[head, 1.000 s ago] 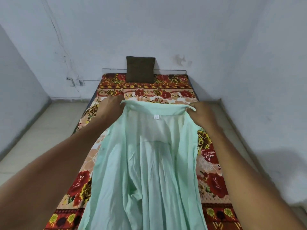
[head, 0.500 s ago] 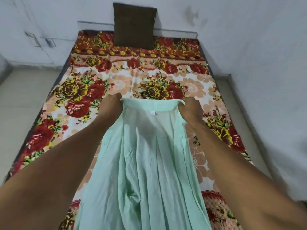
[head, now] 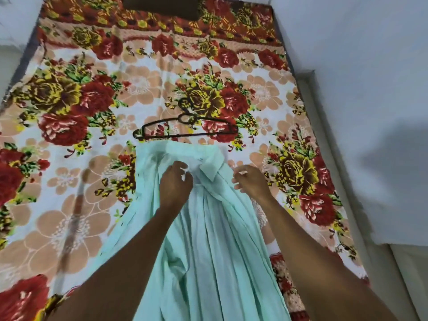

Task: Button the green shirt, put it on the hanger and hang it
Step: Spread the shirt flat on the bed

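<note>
The light green shirt (head: 208,239) lies lengthwise on the flowered bed cover, collar end away from me, its front rumpled into long folds. My left hand (head: 176,184) rests on the cloth just below the collar, fingers curled into the fabric near the neck opening. My right hand (head: 251,181) hovers at the shirt's right shoulder edge with fingers loosely bent; it grips nothing that I can see. A black wire hanger (head: 185,129) lies flat on the bed just beyond the collar, hook pointing away.
The bed cover (head: 69,158) with red and yellow flowers fills most of the view. A dark brown cushion (head: 159,6) sits at the head of the bed. A pale wall (head: 359,89) runs close along the right side; pale floor (head: 9,66) shows at the left.
Both hands let go of the collar they held up and the shirt dropped flat onto the bed. The view tilted down, bringing the hanger into sight.
</note>
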